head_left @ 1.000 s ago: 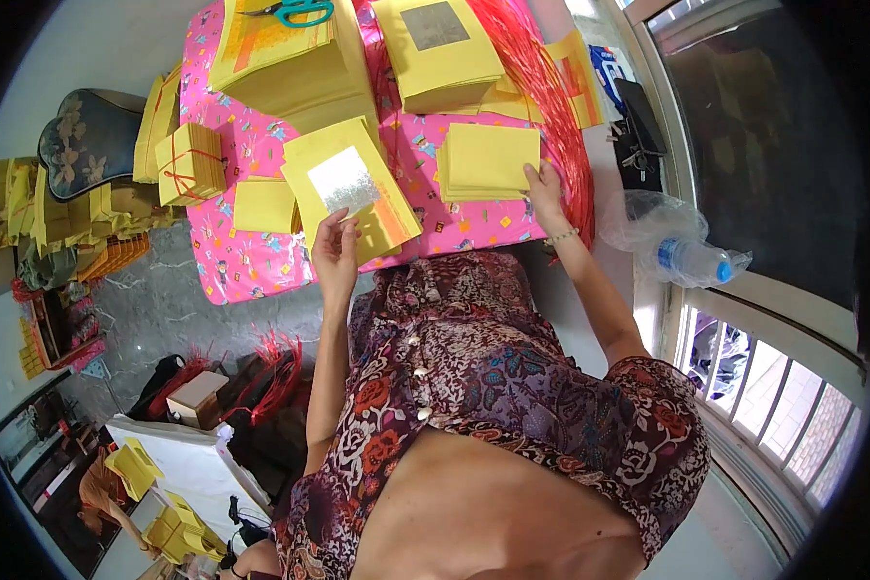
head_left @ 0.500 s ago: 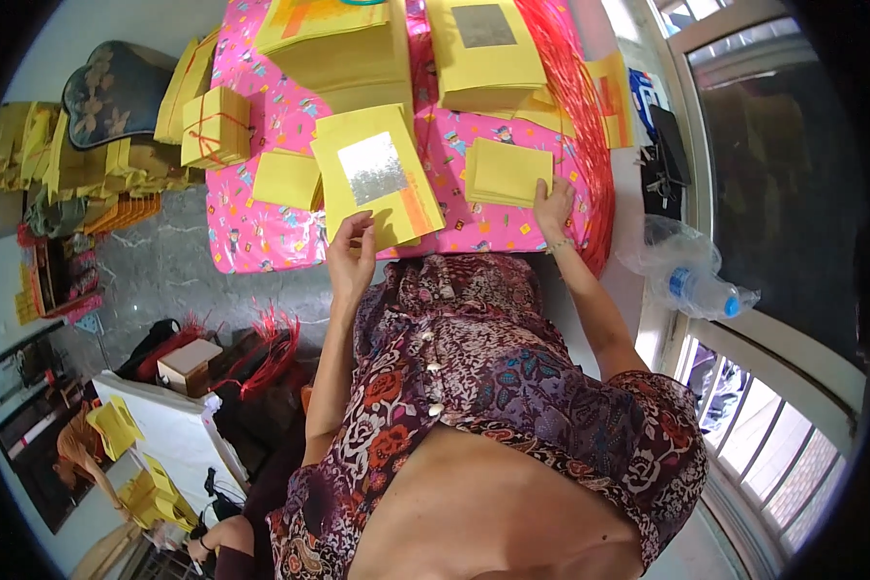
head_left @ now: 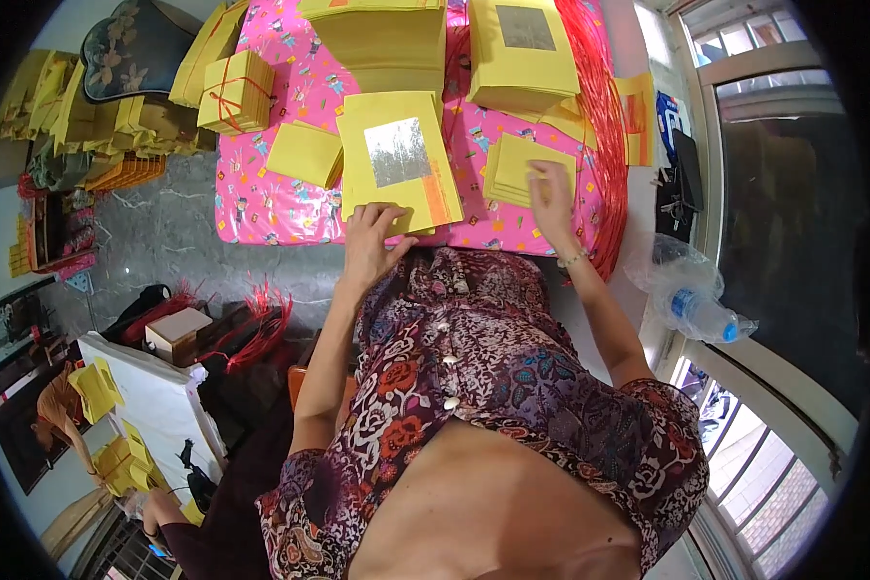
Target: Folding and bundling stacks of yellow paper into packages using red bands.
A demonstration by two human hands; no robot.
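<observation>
In front of me lies a stack of yellow paper sheets point(head_left: 362, 135), with a silver square and an orange strip on the top sheet. My left hand point(head_left: 369, 240) rests its bent fingers on the stack's lower left edge, thumb apart from them. At the right is a smaller pile of folded yellow paper point(head_left: 512, 166). My right hand point(head_left: 553, 205) is over that pile's right part, fingers raised and loosely apart, with nothing seen in them. Left of the silver-marked stack lies another small folded yellow pile point(head_left: 304, 155).
Tall yellow paper stacks point(head_left: 382, 58) stand at the back of the pink patterned table cover point(head_left: 261, 217). A tied yellow bundle point(head_left: 237, 92) sits at the left. Red strands point(head_left: 604, 174) hang along the right edge, near a bagged plastic bottle point(head_left: 701, 314). Another person point(head_left: 63, 411) is at far left.
My left hand has come down onto the lower edge of the silver-marked stack. My right hand has moved from the small pile's right edge to over it. The view has shifted slightly.
</observation>
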